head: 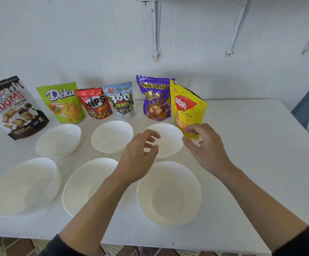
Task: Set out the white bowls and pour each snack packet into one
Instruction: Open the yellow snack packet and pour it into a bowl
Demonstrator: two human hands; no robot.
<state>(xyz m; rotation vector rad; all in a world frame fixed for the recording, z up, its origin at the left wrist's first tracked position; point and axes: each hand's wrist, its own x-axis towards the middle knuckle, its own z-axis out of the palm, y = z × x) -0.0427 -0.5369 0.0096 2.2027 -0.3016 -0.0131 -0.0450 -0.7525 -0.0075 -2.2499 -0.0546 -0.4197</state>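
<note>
The left hand (140, 156) and right hand (204, 145) hover empty, fingers loosely curled, near the yellow Nabati packet (187, 108): likely light, crinkly, slippery; best pinched at its top.

The person wore a plain, dark, long-sleeved top. The left sleeve (57, 245) ended near the elbow, just off the near edge of the table (251, 163). The right sleeve (301, 241) ended at that same edge in a soft, rounded cuff. Over the table, the left forearm (94, 204), right forearm (257, 196), left hand (140, 159) and right hand (205, 148) were uncovered.
</note>
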